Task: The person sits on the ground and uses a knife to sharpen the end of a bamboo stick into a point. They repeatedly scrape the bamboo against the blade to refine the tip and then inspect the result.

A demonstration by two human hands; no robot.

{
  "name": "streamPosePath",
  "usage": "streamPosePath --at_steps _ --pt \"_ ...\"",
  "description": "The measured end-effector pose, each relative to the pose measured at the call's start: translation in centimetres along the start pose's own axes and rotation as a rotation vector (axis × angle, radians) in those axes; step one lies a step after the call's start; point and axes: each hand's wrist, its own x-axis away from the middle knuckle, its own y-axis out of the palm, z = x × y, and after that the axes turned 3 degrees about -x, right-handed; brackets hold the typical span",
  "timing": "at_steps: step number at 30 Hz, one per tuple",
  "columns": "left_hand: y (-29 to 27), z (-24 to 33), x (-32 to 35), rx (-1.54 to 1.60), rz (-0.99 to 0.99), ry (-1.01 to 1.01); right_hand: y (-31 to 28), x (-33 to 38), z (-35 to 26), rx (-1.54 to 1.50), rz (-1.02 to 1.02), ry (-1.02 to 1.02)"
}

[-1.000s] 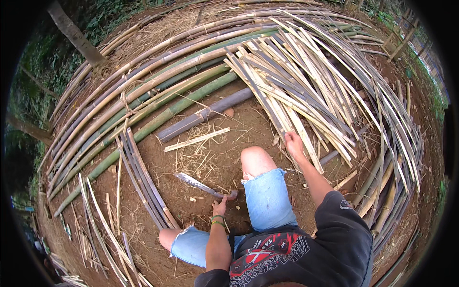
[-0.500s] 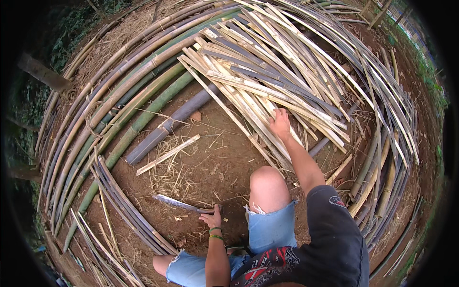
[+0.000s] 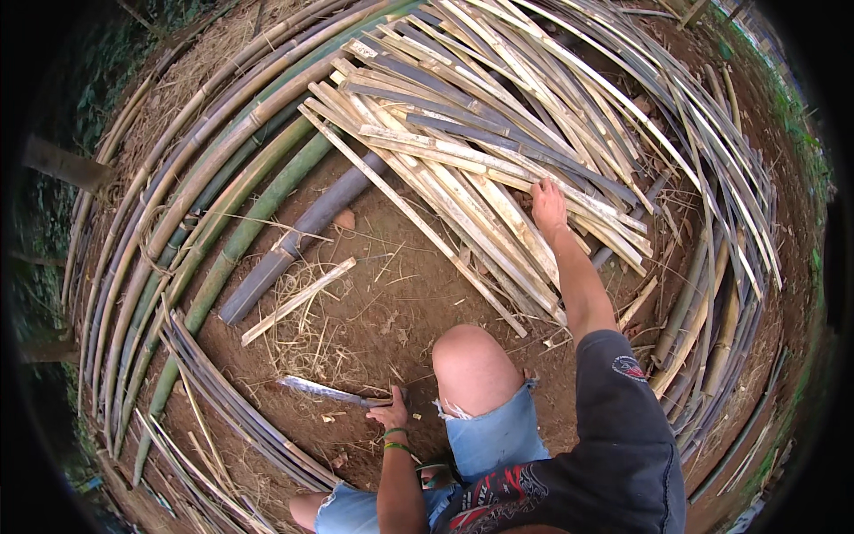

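My left hand point(image 3: 389, 410), low in the middle, is closed round the handle of a machete point(image 3: 322, 390). Its blade points left, just above the dirt. My right arm reaches forward to a pile of split bamboo strips point(image 3: 498, 165), pale on the inner side and dark on the outer. At the near right part of that pile, my right hand point(image 3: 549, 206) has its fingers curled over the edge of a pale bamboo strip point(image 3: 445, 147). The strip lies slantwise on top of others; the fingertips are partly hidden.
Long bamboo poles point(image 3: 245, 240) lie curving along the left. Nearer are a short dark bamboo pole point(image 3: 294, 245) and a short split piece point(image 3: 298, 301) among shavings. A bundle of dark strips point(image 3: 240, 400) lies left of my knee point(image 3: 476, 369). More poles point(image 3: 712, 329) lie at right.
My right hand has shifted right along the pile, from lower strips to a strip on top. My left hand still holds the machete, and the whole view has shifted slightly.
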Motion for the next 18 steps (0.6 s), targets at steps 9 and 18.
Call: streamPosePath --at_steps 9,18 --pt "-0.1 -0.8 -1.3 -0.182 -0.132 0.082 -1.0 -8.6 0.7 -0.113 0.147 0.219" --pt "1.0 -1.8 -3.2 -0.196 -0.076 0.103 -3.0 -8.0 3.4 -0.289 -0.013 0.188"
